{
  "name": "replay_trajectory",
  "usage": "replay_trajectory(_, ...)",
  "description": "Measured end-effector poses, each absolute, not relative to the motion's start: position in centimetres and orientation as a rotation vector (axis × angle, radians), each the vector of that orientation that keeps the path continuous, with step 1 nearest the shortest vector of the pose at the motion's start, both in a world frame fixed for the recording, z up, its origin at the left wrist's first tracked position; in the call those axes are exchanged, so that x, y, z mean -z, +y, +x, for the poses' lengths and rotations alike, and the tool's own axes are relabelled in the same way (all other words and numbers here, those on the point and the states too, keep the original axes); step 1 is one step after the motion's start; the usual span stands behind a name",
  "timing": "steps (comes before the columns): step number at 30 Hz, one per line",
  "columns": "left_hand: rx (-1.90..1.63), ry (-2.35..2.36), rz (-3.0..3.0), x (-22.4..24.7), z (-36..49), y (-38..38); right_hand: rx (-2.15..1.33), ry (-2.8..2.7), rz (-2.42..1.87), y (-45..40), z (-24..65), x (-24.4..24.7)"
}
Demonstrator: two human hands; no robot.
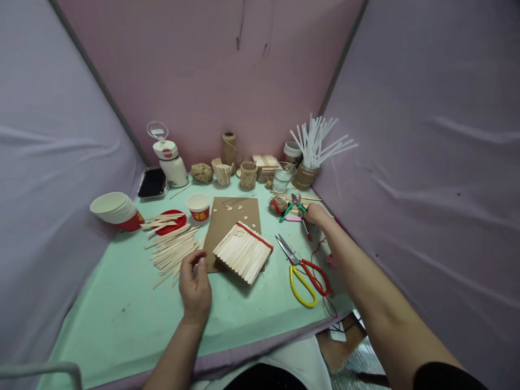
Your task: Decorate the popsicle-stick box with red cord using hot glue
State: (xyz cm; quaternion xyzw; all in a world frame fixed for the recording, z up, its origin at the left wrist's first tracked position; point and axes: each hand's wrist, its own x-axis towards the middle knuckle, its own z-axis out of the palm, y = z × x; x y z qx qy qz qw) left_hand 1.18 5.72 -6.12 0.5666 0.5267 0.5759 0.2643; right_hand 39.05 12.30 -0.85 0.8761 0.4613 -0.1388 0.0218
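My left hand (195,287) rests near the lower left edge of a brown cardboard sheet (221,216), its fingers loosely curved, thumb apart and nothing in it. Beside it, partly on the cardboard, a panel of craft sticks (244,252) lies tilted, with a red strip along its upper edge and small wood chips on top. My right hand (318,215) reaches to the back right, fingers curled and mostly hidden, against the green handles of a pair of pliers (296,203). Scissors (298,265) with one red and one yellow handle lie open between the panel and my right forearm.
Loose craft sticks (174,249) and a red plate (181,221) lie left, near stacked paper cups (116,208) and one single cup (199,207). Along the back stand a white bottle (175,168), twine (202,173), a glass of water (283,179) and white sticks in a jar (305,176).
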Motion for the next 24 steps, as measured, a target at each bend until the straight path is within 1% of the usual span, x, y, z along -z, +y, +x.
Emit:
replay_trajectory(8, -1.529, 1.393, 1.549, 6.3, 1.3, 5.7, 0.397, 1.445, 2.768, 11.8, 39.8, 0.3)
replay_trajectory(15, -1.537, 1.401, 1.544, 6.3, 1.3, 5.7, 0.204, 1.489, 2.871, 10.7, 38.7, 0.0)
replay_trajectory(19, -1.534, 1.423, 1.541, 6.2, 1.3, 5.7, 0.093, 1.665, 2.860, 6.4, 36.2, -1.6)
replay_trajectory(21, -1.534, 1.425, 1.542, 6.1, 1.3, 5.7, 0.169, 1.795, 2.789, 2.7, 34.4, -1.8)
replay_trajectory(24, -1.522, 1.422, 1.555, 6.1, 1.5, 5.7, 0.362, 1.914, 2.655, -2.7, 31.1, -0.8)
